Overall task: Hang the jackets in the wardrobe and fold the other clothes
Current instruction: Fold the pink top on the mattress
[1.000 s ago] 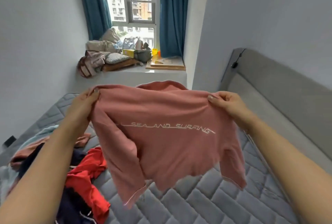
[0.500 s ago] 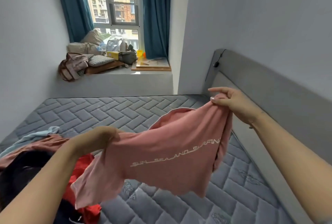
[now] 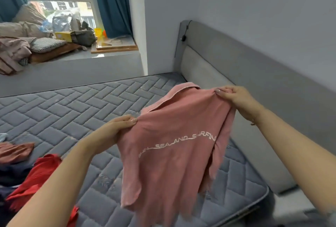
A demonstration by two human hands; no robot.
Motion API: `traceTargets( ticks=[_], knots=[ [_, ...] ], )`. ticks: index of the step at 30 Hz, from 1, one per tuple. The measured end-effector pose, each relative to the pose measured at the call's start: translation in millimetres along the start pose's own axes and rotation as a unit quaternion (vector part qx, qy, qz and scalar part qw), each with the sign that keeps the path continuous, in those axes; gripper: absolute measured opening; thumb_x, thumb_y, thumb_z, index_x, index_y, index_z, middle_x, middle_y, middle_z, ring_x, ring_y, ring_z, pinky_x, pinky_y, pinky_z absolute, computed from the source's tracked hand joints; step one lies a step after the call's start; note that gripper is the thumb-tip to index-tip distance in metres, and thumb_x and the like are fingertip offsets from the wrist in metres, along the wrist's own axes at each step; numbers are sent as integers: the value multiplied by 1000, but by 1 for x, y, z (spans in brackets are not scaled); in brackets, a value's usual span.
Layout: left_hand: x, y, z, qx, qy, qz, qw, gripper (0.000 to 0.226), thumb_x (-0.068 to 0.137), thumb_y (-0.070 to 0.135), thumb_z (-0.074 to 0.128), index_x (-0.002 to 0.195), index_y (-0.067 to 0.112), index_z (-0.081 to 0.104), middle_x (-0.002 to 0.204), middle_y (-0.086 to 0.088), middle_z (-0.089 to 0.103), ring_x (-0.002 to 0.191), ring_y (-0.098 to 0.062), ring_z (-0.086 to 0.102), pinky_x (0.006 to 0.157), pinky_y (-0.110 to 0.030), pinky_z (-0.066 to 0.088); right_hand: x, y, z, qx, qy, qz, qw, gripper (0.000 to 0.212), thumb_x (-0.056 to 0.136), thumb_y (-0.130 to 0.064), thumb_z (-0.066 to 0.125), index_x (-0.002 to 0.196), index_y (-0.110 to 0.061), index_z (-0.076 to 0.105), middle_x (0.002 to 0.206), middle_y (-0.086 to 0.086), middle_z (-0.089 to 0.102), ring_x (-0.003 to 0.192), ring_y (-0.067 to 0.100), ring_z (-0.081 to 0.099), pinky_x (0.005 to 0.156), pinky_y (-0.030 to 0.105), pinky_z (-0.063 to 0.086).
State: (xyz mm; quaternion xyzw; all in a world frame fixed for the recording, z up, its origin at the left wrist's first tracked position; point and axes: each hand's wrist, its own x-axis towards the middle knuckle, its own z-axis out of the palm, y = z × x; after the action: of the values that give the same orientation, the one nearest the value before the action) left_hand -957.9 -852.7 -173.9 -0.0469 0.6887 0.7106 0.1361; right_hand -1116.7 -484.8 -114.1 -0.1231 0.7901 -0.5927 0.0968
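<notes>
Holding pink shirt (image 3: 174, 146) aloft — left hand (image 3: 116, 128) and right hand (image 3: 236, 99) pinching its shoulders — likely readying a flat lay on mattress (image 3: 63, 114) for folding.

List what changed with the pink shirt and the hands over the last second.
The pink collared shirt with white lettering came down from chest height and swung right, toward the grey padded headboard, hanging tilted above the grey quilted mattress. The left hand dropped lower than the right hand. Both hands keep pinching the shoulders; the red garment stayed put.
</notes>
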Motion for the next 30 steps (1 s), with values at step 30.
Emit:
traceTargets(
  ticks=[30],
  knots=[
    [106, -356, 25, -211, 615, -181, 738, 7, 97, 17, 59, 99, 12, 64, 82, -2, 67, 65, -5, 57, 55, -11, 43, 257, 283, 434, -334, -357, -68, 870, 23, 90, -20, 65, 111, -12, 72, 120, 10, 68, 117, 28, 58, 100, 38, 42]
  ],
)
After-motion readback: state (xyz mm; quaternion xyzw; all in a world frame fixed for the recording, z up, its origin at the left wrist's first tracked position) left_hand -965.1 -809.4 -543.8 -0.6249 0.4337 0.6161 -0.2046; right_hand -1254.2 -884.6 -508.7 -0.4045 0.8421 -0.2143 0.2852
